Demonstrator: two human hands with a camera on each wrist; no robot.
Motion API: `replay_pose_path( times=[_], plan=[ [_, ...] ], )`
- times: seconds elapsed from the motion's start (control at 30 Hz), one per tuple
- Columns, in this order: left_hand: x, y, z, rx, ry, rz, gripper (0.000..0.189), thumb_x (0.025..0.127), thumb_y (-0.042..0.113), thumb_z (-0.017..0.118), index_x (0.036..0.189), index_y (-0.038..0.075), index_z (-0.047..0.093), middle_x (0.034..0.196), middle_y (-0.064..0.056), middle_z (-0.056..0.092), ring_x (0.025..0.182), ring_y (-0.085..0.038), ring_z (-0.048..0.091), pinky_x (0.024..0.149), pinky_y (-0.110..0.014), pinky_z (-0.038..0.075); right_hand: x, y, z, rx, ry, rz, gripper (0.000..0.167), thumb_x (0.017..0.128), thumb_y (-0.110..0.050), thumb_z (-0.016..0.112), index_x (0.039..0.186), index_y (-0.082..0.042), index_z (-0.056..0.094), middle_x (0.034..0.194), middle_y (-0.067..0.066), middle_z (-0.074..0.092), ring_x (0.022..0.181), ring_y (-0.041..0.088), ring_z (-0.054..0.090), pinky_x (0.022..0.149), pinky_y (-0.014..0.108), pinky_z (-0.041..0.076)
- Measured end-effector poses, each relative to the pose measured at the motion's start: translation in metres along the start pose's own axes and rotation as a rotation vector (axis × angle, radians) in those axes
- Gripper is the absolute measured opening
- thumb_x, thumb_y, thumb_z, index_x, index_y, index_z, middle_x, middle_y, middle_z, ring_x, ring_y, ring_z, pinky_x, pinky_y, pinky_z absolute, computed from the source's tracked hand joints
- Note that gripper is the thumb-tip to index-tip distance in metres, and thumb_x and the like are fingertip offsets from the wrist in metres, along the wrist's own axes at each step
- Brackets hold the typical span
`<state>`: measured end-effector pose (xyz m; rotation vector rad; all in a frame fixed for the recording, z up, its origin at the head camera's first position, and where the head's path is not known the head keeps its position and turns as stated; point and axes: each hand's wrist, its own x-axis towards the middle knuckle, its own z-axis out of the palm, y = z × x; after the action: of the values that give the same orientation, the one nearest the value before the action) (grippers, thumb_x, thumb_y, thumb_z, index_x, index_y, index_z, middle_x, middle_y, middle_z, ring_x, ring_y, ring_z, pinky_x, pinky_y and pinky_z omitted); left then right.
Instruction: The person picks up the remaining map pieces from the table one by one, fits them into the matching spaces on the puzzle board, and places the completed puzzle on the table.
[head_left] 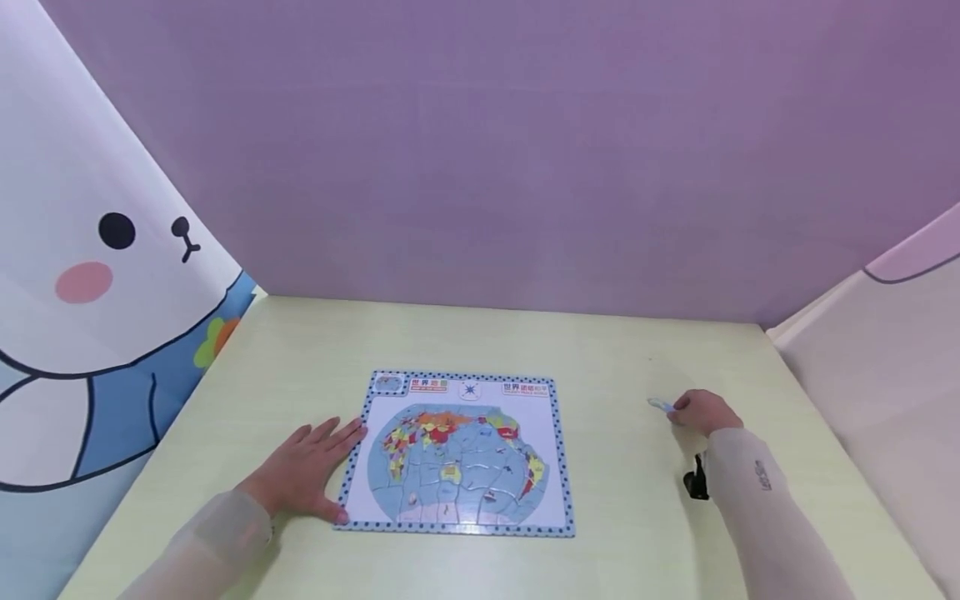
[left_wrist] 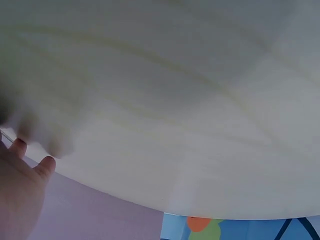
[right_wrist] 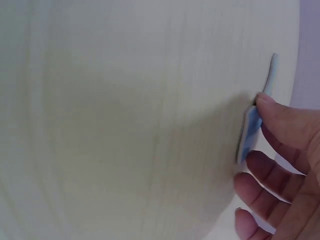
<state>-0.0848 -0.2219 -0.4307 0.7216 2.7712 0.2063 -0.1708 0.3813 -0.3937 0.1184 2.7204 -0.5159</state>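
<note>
A world-map jigsaw board (head_left: 458,454) with a blue dotted border lies flat on the table. White backing shows beside the uneven upper right edge of its map. My left hand (head_left: 303,468) rests with spread fingers at the board's left border, the thumb near the lower left corner. In the left wrist view, part of that left hand (left_wrist: 22,187) shows at the lower left. Well to the right of the board, my right hand (head_left: 705,412) pinches a small light-blue puzzle piece (head_left: 660,405). Up close, thumb and fingers hold the thin piece (right_wrist: 250,131) over the tabletop.
The pale wooden table (head_left: 607,500) extends around the board. A purple cloth wall (head_left: 480,167) stands behind it. Printed fabric with a cartoon animal (head_left: 82,208) hangs on the left, and pale fabric (head_left: 885,375) on the right. A black strap piece (head_left: 697,479) sits at the right wrist.
</note>
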Motion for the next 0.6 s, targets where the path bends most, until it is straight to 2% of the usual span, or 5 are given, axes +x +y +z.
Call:
replay_pose_path(
  times=[0.2,0.37,0.6],
  plan=[
    [-0.002,0.002,-0.002,0.013,-0.001,0.001,0.120,0.059,0.085,0.060,0.147,0.007,0.036,0.153,-0.012,0.032,0.137,-0.044,0.026,0.106,-0.066,0.022,-0.005,-0.001,-0.002,-0.028,-0.005,-0.062,0.025,0.087,-0.018,0.068,0.094,0.005,0.062,0.086,0.011,0.063,0.077,0.024,0.055,0.068,0.040,0.045],
    [-0.003,0.004,-0.005,0.001,0.006,-0.003,0.120,0.060,0.084,0.061,0.148,0.006,0.035,0.153,-0.012,0.032,0.137,-0.045,0.026,0.105,-0.066,0.022,-0.010,-0.005,-0.005,-0.001,0.040,-0.103,0.021,0.083,-0.016,0.070,0.091,0.002,0.062,0.082,0.008,0.062,0.073,0.022,0.053,0.063,0.035,0.042],
    [-0.001,0.005,-0.004,-0.022,-0.023,-0.021,0.120,0.059,0.082,0.063,0.149,0.008,0.034,0.154,-0.010,0.031,0.139,-0.044,0.024,0.107,-0.066,0.019,-0.025,-0.014,0.005,0.012,0.061,-0.133,0.019,0.082,-0.015,0.073,0.090,-0.002,0.062,0.080,0.004,0.064,0.069,0.018,0.054,0.059,0.033,0.041]
  ],
)
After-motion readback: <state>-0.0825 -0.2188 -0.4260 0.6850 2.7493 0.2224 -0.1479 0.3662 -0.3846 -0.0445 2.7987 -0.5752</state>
